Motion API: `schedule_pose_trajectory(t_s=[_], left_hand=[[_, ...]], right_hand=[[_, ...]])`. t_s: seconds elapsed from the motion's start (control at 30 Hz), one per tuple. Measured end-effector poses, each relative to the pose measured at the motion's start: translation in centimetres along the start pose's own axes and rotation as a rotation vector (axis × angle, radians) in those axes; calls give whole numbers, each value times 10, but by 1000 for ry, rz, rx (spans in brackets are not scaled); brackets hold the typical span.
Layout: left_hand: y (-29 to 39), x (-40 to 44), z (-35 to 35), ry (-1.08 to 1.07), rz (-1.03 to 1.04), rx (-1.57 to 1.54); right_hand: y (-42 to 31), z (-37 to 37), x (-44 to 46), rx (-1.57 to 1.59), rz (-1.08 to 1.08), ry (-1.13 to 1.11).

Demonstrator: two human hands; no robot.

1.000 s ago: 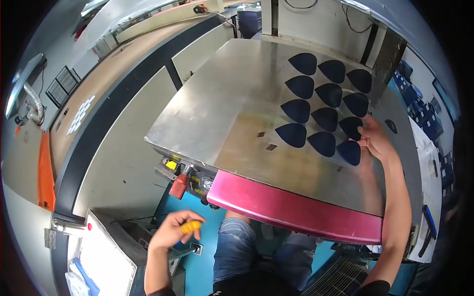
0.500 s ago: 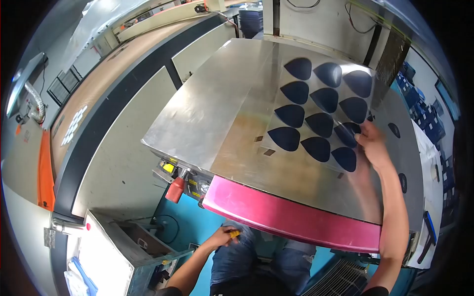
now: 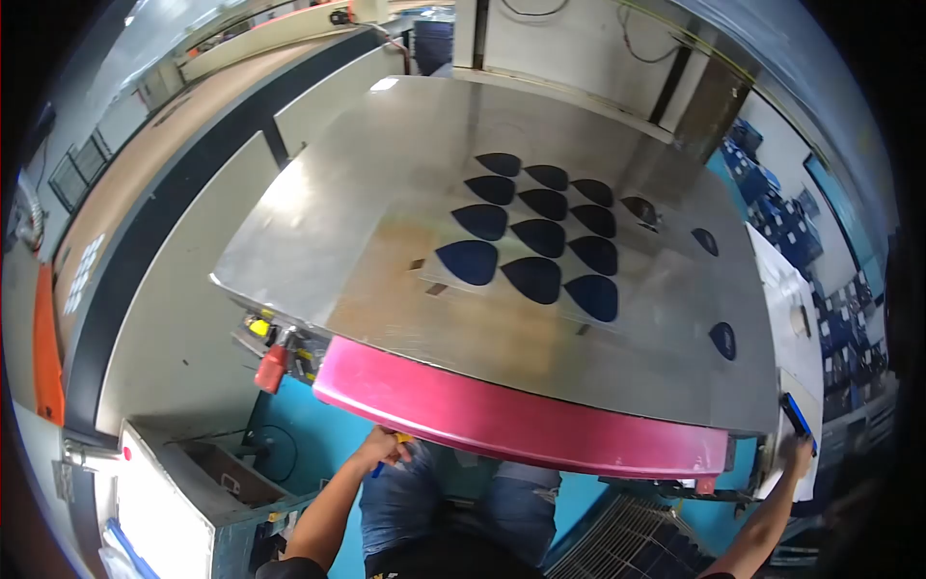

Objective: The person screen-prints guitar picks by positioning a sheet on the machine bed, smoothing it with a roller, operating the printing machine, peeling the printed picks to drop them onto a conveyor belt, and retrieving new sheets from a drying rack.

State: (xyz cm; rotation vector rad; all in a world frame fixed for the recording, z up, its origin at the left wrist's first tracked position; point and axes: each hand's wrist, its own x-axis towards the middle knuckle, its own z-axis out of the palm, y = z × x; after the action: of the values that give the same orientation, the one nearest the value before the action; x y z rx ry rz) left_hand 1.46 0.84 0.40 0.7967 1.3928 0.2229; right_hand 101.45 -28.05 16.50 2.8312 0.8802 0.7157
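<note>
Blue-black tool [image 3: 798, 417]: on the white surface [image 3: 783, 347] just right of the desk [image 3: 666, 338]. Right hand [image 3: 799, 455] is touching its lower end; can't tell if the grip is closed on it, too small in view. Round item [image 3: 800, 321] on the same surface, farther up along the desk's right side.

Left hand [image 3: 383, 446] below the desk's pink front edge [image 3: 521, 416], fingers curled, yellow cover [image 3: 403, 438] on one, blue bit showing beside them. Can't tell what that grip has.

On the desk: twelve dark rounded-triangle pieces [image 3: 538, 237] in a block around the middle, three across, four deep. Three more dark pieces [image 3: 722, 341] apart, toward the desk's right side. Red knob [image 3: 271, 369] at the desk's front left.
</note>
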Motion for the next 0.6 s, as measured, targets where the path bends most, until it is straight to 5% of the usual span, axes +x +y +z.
schedule_pose_trajectory(t_s=[0.03,0.13,0.27,0.3,0.33,0.4,0.5,0.6], left_hand=[[0,2,-1,-9,8,2],[-5,7,-1,-21,16,-29],[3,3,9,-3,21,-2],[4,6,12,3,30,-23],[2,6,14,6,28,-35],[7,2,20,29,39,-23],[7,9,20,-6,35,6],[7,1,19,-8,73,-43]], right_hand=[[-9,-37,-51,302,236,91],[-41,-106,-74,192,228,-112],[-84,-171,-101,587,407,124],[-76,-160,-78,747,446,-13],[-97,-136,-49,972,287,178],[-256,-255,-56,828,143,-206],[-440,-323,-67,958,-408,-131],[-560,-340,-57,778,-684,60]])
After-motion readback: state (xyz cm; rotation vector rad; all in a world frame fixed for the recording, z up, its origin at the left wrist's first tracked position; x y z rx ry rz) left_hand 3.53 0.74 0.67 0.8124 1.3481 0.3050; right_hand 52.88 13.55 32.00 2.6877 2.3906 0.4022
